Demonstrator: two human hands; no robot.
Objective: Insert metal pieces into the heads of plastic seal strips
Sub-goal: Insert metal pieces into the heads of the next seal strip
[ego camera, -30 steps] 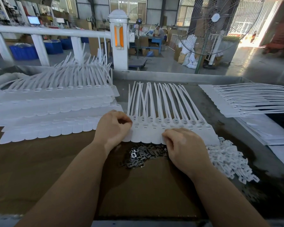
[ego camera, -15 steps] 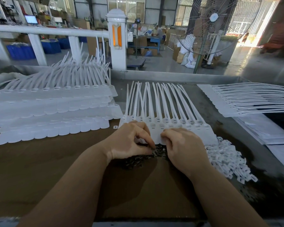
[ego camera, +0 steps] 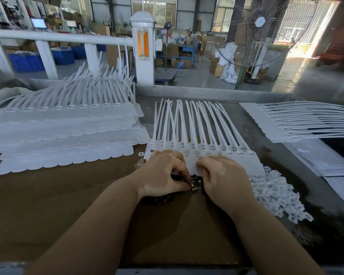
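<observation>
A worker's two bare hands meet at the near edge of a joined row of white plastic seal strips (ego camera: 203, 135) laid on a brown cardboard-covered workbench (ego camera: 68, 205), the strips' tails fanning toward the far side. The left hand (ego camera: 163, 173) has its fingers curled tight, thumb and forefinger closed to a narrow pinch over the small heap of dark metal pieces (ego camera: 196, 184) lying just near of the strip heads; whether a piece sits between the fingertips cannot be told. The right hand (ego camera: 220, 175) rests on the flat tag ends of the row, fingers bent and pressed down on the white plastic, its thumb side close beside the metal heap. A pile of loose small white plastic parts (ego camera: 276, 195) spreads to the right of the right hand. To the left lie overlapping stacks of more white seal strips (ego camera: 68, 132); another sheet of strips (ego camera: 298, 122) lies at far right with tails pointing right. Beyond the bench stand a white railing post with an orange reflector (ego camera: 143, 48) and a large floor fan (ego camera: 252, 30). No brand, label or legible writing shows on the strips or parts.
</observation>
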